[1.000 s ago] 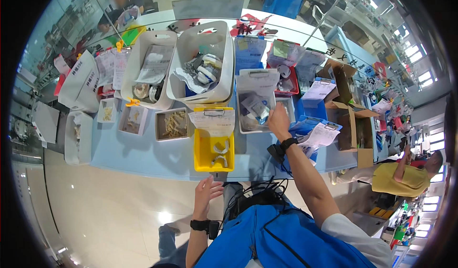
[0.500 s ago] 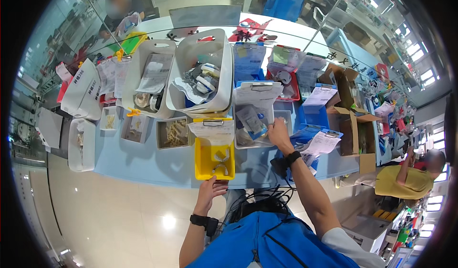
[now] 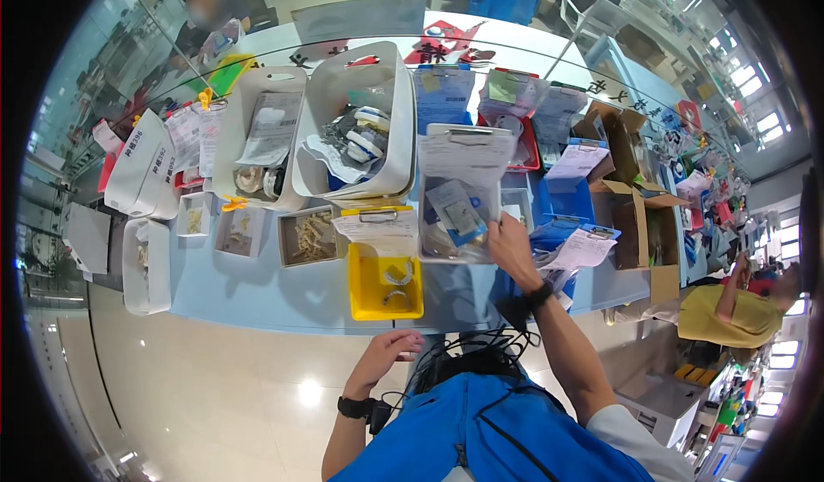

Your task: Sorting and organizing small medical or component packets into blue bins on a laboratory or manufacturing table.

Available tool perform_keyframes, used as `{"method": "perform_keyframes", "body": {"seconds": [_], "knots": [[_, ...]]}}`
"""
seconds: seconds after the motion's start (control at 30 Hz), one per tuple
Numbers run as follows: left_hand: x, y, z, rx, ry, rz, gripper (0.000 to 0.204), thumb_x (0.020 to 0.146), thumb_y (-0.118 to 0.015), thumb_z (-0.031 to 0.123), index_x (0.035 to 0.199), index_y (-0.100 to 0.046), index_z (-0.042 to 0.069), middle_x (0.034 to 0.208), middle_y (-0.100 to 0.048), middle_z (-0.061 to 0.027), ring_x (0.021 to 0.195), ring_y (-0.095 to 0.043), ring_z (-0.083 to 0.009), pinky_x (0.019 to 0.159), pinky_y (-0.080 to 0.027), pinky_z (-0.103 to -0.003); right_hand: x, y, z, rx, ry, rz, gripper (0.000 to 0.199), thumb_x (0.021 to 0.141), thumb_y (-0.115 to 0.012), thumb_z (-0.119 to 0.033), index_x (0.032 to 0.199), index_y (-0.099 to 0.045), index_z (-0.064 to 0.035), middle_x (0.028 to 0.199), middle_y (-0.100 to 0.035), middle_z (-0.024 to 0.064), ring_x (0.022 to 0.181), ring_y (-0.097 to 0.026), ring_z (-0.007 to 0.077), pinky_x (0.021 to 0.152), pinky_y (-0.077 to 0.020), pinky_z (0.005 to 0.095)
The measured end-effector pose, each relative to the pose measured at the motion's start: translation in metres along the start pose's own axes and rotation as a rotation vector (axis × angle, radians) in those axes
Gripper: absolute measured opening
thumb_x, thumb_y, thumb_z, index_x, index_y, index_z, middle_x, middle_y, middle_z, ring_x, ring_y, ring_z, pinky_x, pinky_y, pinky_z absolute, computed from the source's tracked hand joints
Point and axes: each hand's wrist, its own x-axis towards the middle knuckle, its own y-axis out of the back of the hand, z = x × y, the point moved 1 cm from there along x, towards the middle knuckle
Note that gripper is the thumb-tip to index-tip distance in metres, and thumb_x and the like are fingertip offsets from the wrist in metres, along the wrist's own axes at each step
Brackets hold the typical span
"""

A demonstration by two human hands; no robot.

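Observation:
My right hand [image 3: 510, 248] is closed on the right edge of a whitish tray [image 3: 424, 235]. Clear plastic bags [image 3: 457, 214] with a blue-edged packet lie in this tray, and a clipboard with a paper sheet [image 3: 466, 151] stands at its far end. My left hand [image 3: 390, 357] hovers just off the table's front edge, fingers loosely bent and apart, holding nothing. Closest to it is a yellow tray [image 3: 360, 309], which contains pale, arch-shaped dental pieces [image 3: 398, 274]. Another clipboard with a sheet [image 3: 378, 232] rests at the yellow tray's back.
Two tall white bins [image 3: 305, 169] with papers and wrapped items stand behind. Small boxes, one with beige pieces [image 3: 312, 236], sit to the left. Blue trays [image 3: 565, 203] and open cardboard boxes [image 3: 627, 237] crowd the right. A glass partition runs behind; a person in yellow [image 3: 725, 315] is far right.
My left hand has let go of the yellow tray and drawn back toward me. The whitish tray in my right hand has shifted slightly left and looks raised.

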Motion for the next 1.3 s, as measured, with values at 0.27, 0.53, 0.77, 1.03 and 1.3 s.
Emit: {"method": "perform_keyframes", "body": {"seconds": [0.27,0.53,0.77,1.03,1.3], "knots": [[0.058,-0.038,0.07,-0.231,-0.062,-0.162,0.044,0.107,-0.052,0.032,0.133,-0.058,-0.003,0.113,-0.071,-0.0155,0.105,-0.07,-0.024,0.095,-0.056,-0.037,-0.106,0.157,-0.052,0.156,-0.077,-0.101,0.028,0.103,-0.057,-0.02,0.111,-0.066,0.005,0.08,-0.066,0.0084,0.076,-0.054,0.0108,0.07,-0.0478,0.0314],[0.282,-0.073,0.131,-0.592,-0.187,0.134,0.067,0.101,-0.06,0.045,0.142,-0.035,-0.001,0.108,-0.063,-0.0255,0.097,-0.07,-0.0364,0.09,-0.059,-0.046,-0.167,0.237,-0.042,0.062,-0.179,0.061,0.027,0.105,-0.057,-0.018,0.115,-0.065,0.0058,0.091,-0.072,0.0102,0.085,-0.06,0.0102,0.078,-0.0499,0.03],[0.349,-0.043,0.159,-0.573,-0.222,0.308,0.052,0.102,-0.053,0.033,0.129,-0.039,-0.009,0.106,-0.063,-0.0286,0.096,-0.071,-0.042,0.079,-0.063,-0.047,-0.187,0.236,-0.001,0.175,-0.294,0.055,0.025,0.104,-0.057,-0.017,0.115,-0.065,0.0037,0.089,-0.075,0.0148,0.085,-0.073,0.0177,0.074,-0.0534,0.0317],[0.295,-0.067,0.184,-0.52,-0.309,0.367,0.04,0.1,-0.048,0.02,0.114,-0.051,-0.017,0.103,-0.066,-0.0285,0.093,-0.073,-0.04,0.085,-0.065,-0.047,-0.175,0.228,0.008,0.262,-0.253,-0.064,0.027,0.104,-0.059,-0.02,0.114,-0.066,0.0037,0.084,-0.07,0.006,0.08,-0.062,0.0089,0.073,-0.0516,0.0284],[0.127,-0.123,0.146,-0.491,-0.292,0.239,0.034,0.104,-0.051,0.017,0.132,-0.054,-0.003,0.124,-0.066,-0.0238,0.111,-0.069,-0.0377,0.1,-0.057,-0.052,-0.172,0.219,0.008,0.265,-0.23,-0.02,0.021,0.102,-0.057,-0.007,0.119,-0.065,0.0024,0.091,-0.075,0.0133,0.082,-0.071,0.0145,0.069,-0.055,0.0292]]}}
